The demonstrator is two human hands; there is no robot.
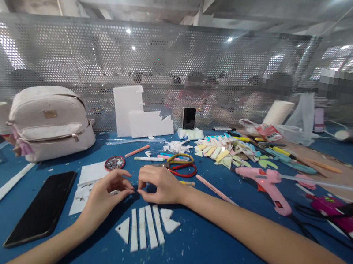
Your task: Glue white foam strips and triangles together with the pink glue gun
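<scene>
My left hand (107,190) and my right hand (162,185) meet over the blue table, thumbs and fingertips nearly touching. Each is curled into a pinch; whatever is between the fingertips is too small to make out. Just below them lie white foam strips (142,229) in a slanting row. A white triangular piece (123,229) with a dark dot sits at the row's left end, and a notched tail-shaped piece (169,221) at its right. Beyond my left hand are a paper sheet (81,197) with dark marks and a round red-rimmed dish (114,163) of small shiny bits.
Scissors (187,166) with red and yellow handles lie behind my right hand. Rightward are a pink glue gun (265,182), a magenta power strip (337,215) and a heap of coloured pieces (227,149). Leftward are a black phone (42,209) and a white backpack (50,125).
</scene>
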